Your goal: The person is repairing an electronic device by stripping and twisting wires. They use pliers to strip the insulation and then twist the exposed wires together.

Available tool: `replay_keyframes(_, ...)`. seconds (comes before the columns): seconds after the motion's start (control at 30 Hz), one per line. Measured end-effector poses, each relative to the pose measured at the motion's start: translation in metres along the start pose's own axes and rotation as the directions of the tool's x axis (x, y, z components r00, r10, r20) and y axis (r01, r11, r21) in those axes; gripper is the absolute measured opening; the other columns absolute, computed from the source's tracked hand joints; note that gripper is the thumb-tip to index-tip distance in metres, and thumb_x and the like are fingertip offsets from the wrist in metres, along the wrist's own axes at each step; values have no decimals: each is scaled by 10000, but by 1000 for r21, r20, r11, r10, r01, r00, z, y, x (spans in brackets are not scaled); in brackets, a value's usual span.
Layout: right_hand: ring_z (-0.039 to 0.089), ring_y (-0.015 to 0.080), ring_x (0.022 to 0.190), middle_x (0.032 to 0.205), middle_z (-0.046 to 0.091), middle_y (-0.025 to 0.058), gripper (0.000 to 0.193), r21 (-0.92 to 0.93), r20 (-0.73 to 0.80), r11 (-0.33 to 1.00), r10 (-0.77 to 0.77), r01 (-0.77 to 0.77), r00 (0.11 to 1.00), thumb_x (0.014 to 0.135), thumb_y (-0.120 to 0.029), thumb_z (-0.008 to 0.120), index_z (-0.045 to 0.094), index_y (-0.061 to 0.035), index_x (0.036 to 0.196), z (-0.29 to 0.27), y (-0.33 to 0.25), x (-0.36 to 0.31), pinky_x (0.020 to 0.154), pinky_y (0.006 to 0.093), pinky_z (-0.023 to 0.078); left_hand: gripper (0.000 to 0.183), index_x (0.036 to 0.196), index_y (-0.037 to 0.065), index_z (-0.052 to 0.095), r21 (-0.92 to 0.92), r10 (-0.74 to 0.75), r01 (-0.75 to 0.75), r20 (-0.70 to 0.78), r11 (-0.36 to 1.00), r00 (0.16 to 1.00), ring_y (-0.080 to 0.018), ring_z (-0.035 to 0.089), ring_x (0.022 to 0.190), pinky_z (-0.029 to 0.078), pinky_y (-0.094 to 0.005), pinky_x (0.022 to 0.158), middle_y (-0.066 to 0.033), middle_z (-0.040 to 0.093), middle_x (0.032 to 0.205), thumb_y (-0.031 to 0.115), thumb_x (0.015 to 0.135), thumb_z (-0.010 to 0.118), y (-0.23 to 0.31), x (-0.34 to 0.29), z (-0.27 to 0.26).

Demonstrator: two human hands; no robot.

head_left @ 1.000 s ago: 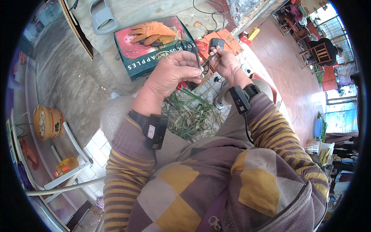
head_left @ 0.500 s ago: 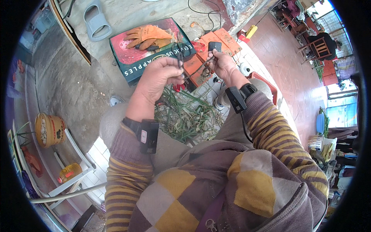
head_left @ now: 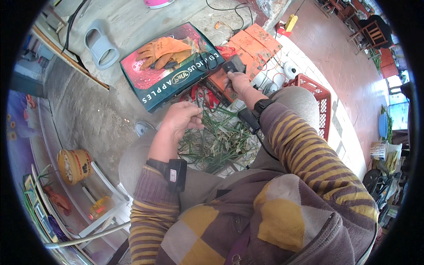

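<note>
My right hand [head_left: 238, 84] is closed on a black adapter-like block [head_left: 234, 65], beside the orange box-shaped units. A loop of dark cord [head_left: 206, 61] lies over the edge of the fruit carton [head_left: 165, 90]; where it joins the block is unclear. My left hand [head_left: 183, 118] is raised near the carton's lower edge, thumb and fingers drawn together. Whether anything thin is between those fingertips cannot be made out. Below the hands, cut green stalks and leaves [head_left: 221, 141] are heaped between my knees.
Orange gloves [head_left: 163, 52] lie on the carton. Orange units [head_left: 254, 42] with wires stand to its right, a red plastic crate [head_left: 324, 101] beside my right knee. A grey slipper [head_left: 101, 44] is at the upper left; a yellow bucket [head_left: 74, 166] and white rack [head_left: 106, 207] stand left.
My left hand has moved down, off the cord it held near the carton. My right hand has brought the black block slightly left and lower. The cord loop now rests on the carton.
</note>
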State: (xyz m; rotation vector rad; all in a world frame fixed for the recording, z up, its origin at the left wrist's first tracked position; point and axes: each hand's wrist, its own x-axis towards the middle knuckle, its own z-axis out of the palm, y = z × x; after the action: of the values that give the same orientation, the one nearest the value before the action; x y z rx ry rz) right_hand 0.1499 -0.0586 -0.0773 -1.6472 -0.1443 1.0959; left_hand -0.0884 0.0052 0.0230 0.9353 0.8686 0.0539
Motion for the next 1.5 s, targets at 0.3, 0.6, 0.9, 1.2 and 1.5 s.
replay_keyframes(0.3, 596, 157, 660, 793, 612, 54, 322, -546, 221, 836, 200, -49, 955, 894, -362, 526, 581, -45, 915, 4, -1, -41, 535, 298, 473, 69, 831, 25, 568, -18, -30, 30, -39, 999, 999, -117, 542, 580, 537, -344, 583, -49, 576, 738, 82, 817, 604, -8, 19, 3)
replay_keyframes(0.6, 580, 136, 655, 736, 603, 42, 278, -183, 514, 981, 148, -61, 845, 841, -322, 633, 616, -46, 812, 16, -13, -120, 579, 275, 475, 58, 853, 44, 595, 85, -24, 20, 52, 996, 998, -92, 540, 576, 515, -289, 557, -20, 597, 732, 51, 796, 596, -17, 24, 21)
replay_keyframes(0.9, 528, 117, 570, 657, 550, 8, 250, -304, 565, 934, 334, -186, 755, 817, -272, 670, 612, -35, 761, 4, -24, -117, 516, 276, 451, 88, 871, 6, 601, 234, 47, -59, 55, 971, 997, -99, 550, 570, 498, -255, 544, -41, 609, 747, 45, 792, 600, -16, 12, 27)
replay_keyframes(1.2, 559, 219, 584, 662, 575, 80, 229, -623, 713, 568, 128, 538, 690, 805, -268, 593, 623, -41, 789, 2, -48, -110, 549, 335, 474, 103, 853, 23, 596, 881, 469, -324, 137, 345, 873, -270, 594, 647, 471, -374, 600, -158, 600, 756, 107, 798, 575, -23, 5, 39)
replay_keyframes(1.5, 569, 260, 618, 664, 561, 157, 244, -475, 831, 309, -151, 824, 536, 825, -246, 548, 569, -17, 744, 3, -24, -91, 610, 369, 442, 53, 808, 28, 549, 950, 583, -312, 254, -2, 772, -388, 560, 762, 440, -478, 661, -179, 560, 809, 77, 802, 528, -28, 9, 44)
